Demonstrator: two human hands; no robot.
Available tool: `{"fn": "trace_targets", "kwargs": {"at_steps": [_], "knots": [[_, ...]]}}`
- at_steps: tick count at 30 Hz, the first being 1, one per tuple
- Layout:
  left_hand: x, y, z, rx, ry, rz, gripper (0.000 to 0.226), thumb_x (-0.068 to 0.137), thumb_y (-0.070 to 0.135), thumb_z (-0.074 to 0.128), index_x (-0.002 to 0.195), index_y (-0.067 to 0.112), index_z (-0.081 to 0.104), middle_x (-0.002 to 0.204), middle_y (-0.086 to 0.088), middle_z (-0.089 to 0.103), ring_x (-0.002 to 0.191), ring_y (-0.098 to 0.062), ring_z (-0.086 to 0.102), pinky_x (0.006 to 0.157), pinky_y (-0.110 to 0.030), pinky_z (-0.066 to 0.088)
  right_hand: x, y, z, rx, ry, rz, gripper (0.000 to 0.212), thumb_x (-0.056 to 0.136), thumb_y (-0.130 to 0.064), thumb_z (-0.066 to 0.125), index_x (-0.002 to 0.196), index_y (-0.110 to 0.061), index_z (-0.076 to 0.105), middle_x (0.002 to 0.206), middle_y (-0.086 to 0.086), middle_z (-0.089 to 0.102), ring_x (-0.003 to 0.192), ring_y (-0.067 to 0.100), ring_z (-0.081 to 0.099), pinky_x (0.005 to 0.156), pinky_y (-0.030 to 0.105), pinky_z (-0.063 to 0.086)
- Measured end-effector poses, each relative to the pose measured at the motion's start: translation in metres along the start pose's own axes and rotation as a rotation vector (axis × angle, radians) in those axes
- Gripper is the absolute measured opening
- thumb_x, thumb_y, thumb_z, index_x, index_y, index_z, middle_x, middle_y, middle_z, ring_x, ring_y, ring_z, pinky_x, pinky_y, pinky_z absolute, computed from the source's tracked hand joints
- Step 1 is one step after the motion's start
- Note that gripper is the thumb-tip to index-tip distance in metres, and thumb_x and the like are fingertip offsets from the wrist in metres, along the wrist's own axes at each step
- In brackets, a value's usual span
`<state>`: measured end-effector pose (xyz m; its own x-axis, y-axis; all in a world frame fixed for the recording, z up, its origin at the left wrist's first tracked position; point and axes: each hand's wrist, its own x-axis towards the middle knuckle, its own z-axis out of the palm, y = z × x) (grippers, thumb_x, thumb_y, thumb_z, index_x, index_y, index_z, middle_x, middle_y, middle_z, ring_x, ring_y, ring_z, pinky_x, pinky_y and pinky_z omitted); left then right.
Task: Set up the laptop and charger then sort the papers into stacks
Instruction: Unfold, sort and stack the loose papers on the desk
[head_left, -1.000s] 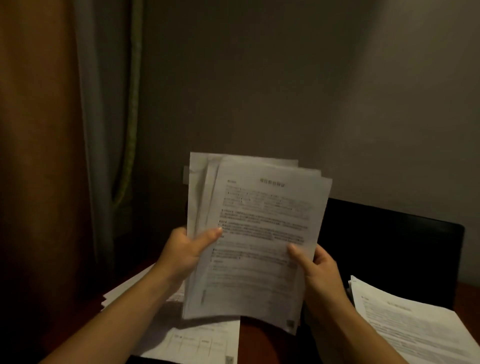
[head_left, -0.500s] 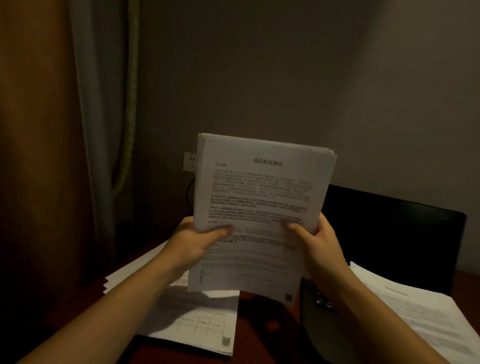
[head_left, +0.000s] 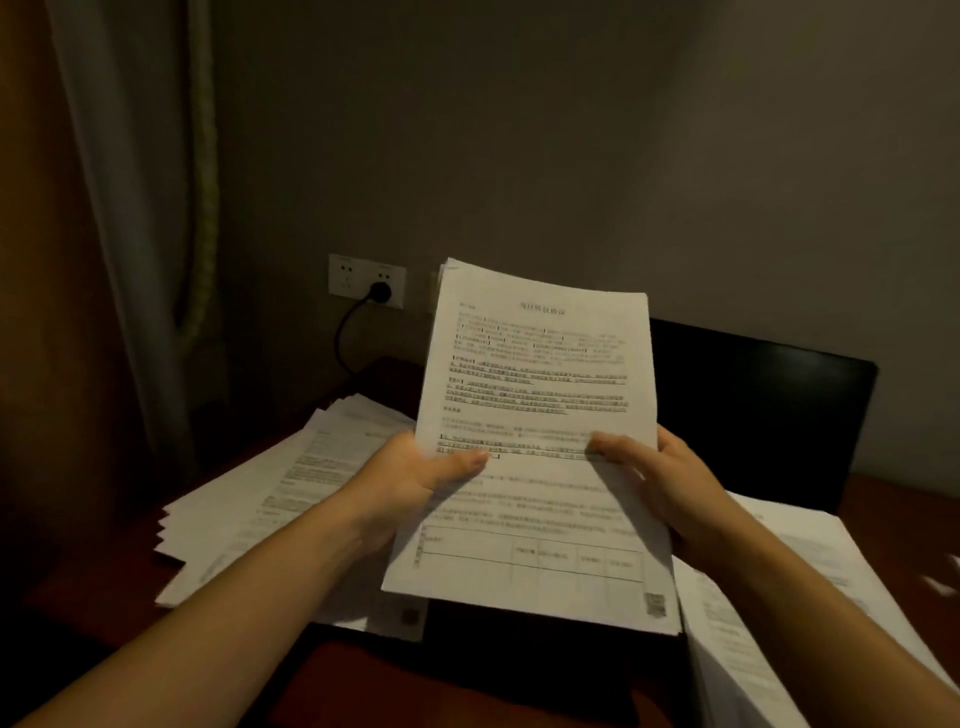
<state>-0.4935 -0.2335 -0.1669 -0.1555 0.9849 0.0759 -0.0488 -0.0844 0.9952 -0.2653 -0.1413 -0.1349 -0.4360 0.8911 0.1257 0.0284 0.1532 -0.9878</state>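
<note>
Squared up since 1 second ago, when its sheets were fanned out, the sheaf of papers (head_left: 535, 384) now sits lower and leans back, with its bottom edge over the dark base of the laptop (head_left: 753, 405). Both hands have kept their hold throughout. I judge the sorting to be under way. This bundle looks ready to go down on 1 of the 2 stacks, though which one cannot be told.

At the far left a pale curtain (head_left: 130, 208) hangs in the dim room. Next to it a wall socket (head_left: 366, 280) holds a black plug (head_left: 381, 292), and its cable (head_left: 340, 338) drops behind the desk (head_left: 363, 680). Where the cable ends is hidden, but the charger seems to be connected. A loose, splayed left stack (head_left: 270, 493) lies on the red-brown wood.

The left hand (head_left: 415, 483) pinches the sheaf's left edge, thumb across the printed face and fingers hidden behind. The right hand (head_left: 670, 478) grips the right edge the same way. Behind the sheaf the laptop's screen stands open and dark. The right stack (head_left: 779, 597) lies just beside the laptop. A plain grey wall (head_left: 571, 130) backs everything.
</note>
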Motion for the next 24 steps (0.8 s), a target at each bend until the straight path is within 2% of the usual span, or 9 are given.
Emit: {"fn": "trace_targets", "kwargs": {"at_steps": [3,6,8,10,12,16,19,22,24], "knots": [[0.004,-0.016,0.035,0.001,-0.002,-0.014,0.028,0.096,0.008,0.062,0.123,0.011,0.067,0.117,-0.004,0.073,0.105,-0.02,0.071,0.088,-0.035,0.059,-0.016,0.007,-0.027,-0.069,0.101,0.065,0.015,0.097,-0.014,0.062,0.11,-0.02,0.065,0.1,0.003,0.078,0.086,0.025,0.076,0.075,0.041,0.062],[0.008,-0.031,0.069,-0.024,-0.042,-0.05,0.028,0.096,0.011,0.063,0.124,0.013,0.067,0.117,-0.003,0.073,0.108,-0.021,0.07,0.098,-0.044,0.054,-0.031,0.018,-0.058,-0.041,0.175,0.156,0.016,0.102,-0.017,0.054,0.113,-0.019,0.064,0.104,0.007,0.077,0.091,0.03,0.075,0.084,0.051,0.059],[0.01,-0.038,0.09,-0.032,-0.077,-0.078,0.028,0.097,0.014,0.063,0.124,0.013,0.068,0.116,-0.001,0.074,0.107,-0.02,0.071,0.098,-0.046,0.054,-0.043,0.024,-0.078,-0.019,0.21,0.21,0.017,0.104,-0.019,0.05,0.115,-0.019,0.063,0.104,0.005,0.078,0.09,0.027,0.076,0.081,0.048,0.059],[0.009,-0.04,0.114,-0.084,-0.129,-0.122,0.026,0.1,0.017,0.058,0.125,0.017,0.066,0.115,0.001,0.074,0.104,-0.017,0.071,0.093,-0.041,0.057,-0.056,0.026,-0.098,-0.062,0.222,0.241,0.015,0.105,-0.02,0.05,0.114,-0.021,0.062,0.097,0.001,0.078,0.086,0.023,0.077,0.073,0.041,0.06],[0.008,-0.042,0.137,-0.136,-0.125,-0.172,0.02,0.103,0.021,0.054,0.119,0.023,0.066,0.109,0.005,0.075,0.095,-0.011,0.073,0.08,-0.032,0.061,-0.07,0.028,-0.117,-0.106,0.229,0.268,0.014,0.103,-0.019,0.053,0.114,-0.02,0.061,0.093,-0.002,0.079,0.085,0.021,0.077,0.07,0.037,0.06],[0.015,-0.051,0.168,0.144,0.022,-0.106,0.011,0.1,0.028,0.058,0.107,0.025,0.066,0.096,0.009,0.076,0.081,-0.009,0.074,0.071,-0.034,0.06,-0.098,0.035,-0.153,-0.095,0.29,0.298,0.016,0.101,-0.016,0.055,0.116,-0.02,0.06,0.097,0.001,0.078,0.089,0.024,0.076,0.072,0.039,0.062],[0.019,-0.053,0.183,0.234,-0.017,-0.073,0.011,0.099,0.025,0.06,0.102,0.023,0.071,0.088,0.012,0.077,0.075,-0.005,0.073,0.063,-0.024,0.054,-0.112,0.039,-0.176,-0.14,0.338,0.307,0.014,0.102,-0.017,0.056,0.114,-0.02,0.06,0.098,-0.001,0.078,0.085,0.02,0.077,0.063,0.03,0.061],[0.024,-0.052,0.197,0.335,-0.056,-0.042,0.014,0.096,0.021,0.065,0.109,0.018,0.07,0.085,0.006,0.077,0.074,-0.004,0.073,0.06,-0.017,0.051,-0.119,0.047,-0.197,-0.339,0.417,0.298,0.021,0.099,-0.023,0.061,0.12,-0.021,0.057,0.105,-0.004,0.075,0.084,0.015,0.076,0.07,0.032,0.061],[0.028,-0.054,0.204,0.423,-0.044,-0.002,0.034,0.092,0.019,0.071,0.124,0.022,0.061,0.083,0.003,0.076,0.073,-0.006,0.072,0.059,-0.017,0.051,-0.121,0.054,-0.207,-0.46,0.485,0.259,0.032,0.097,-0.024,0.064,0.128,-0.023,0.054,0.102,-0.008,0.072,0.079,0.01,0.075,0.061,0.022,0.058]]}}
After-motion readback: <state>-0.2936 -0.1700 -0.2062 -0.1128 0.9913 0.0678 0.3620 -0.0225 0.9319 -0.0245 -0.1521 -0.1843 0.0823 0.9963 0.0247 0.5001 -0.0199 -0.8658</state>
